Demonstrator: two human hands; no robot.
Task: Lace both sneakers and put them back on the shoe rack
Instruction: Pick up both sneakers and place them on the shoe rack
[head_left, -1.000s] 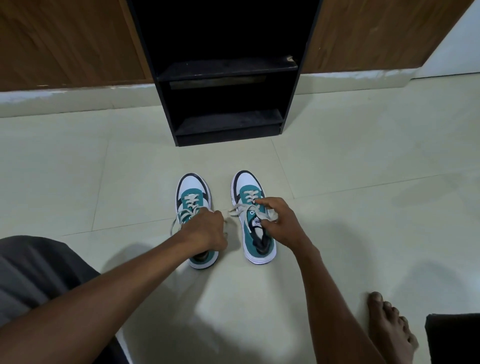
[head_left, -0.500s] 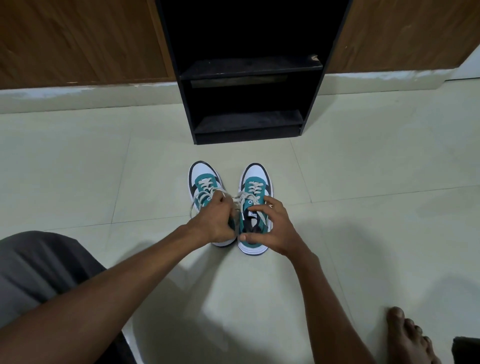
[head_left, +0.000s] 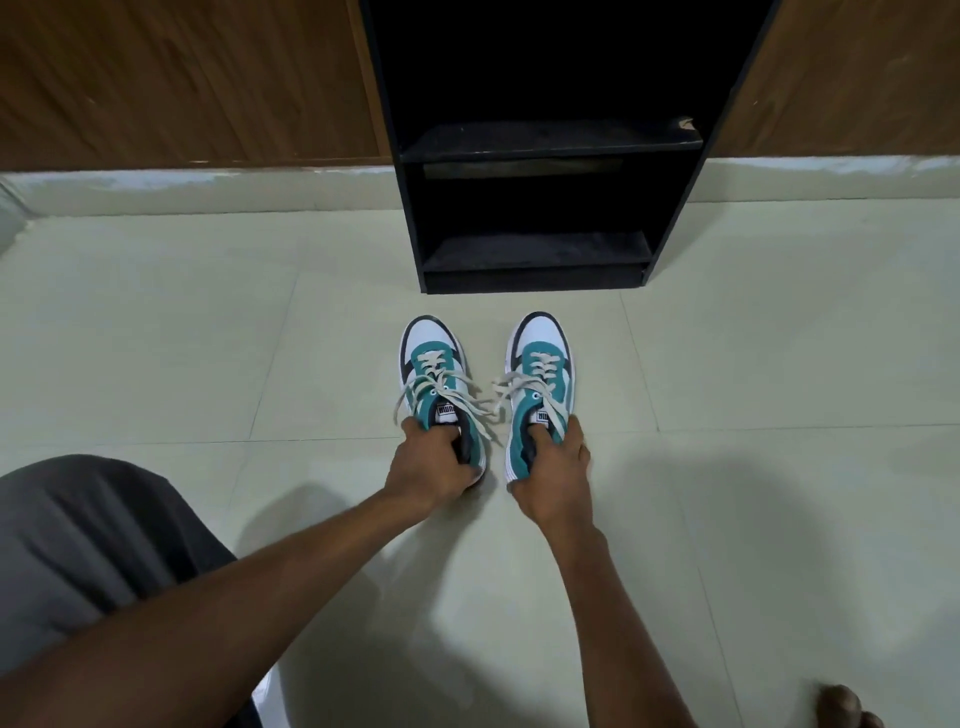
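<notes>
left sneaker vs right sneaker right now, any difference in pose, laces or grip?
The left sneaker points slightly left of the shoe rack; the right sneaker points more squarely at it. The left sneaker's lace ends splay to both sides; the right sneaker's trail mostly toward the gap between the shoes. The left hand covers the left sneaker's heel; the right hand leaves more of the right sneaker's side showing. Shared: teal-and-white, laced, gripped at the collar.

The hands (head_left: 488, 467) cover both sneakers' heels (head_left: 519, 470); the shoe rack's (head_left: 540, 156) top is cut off.
</notes>
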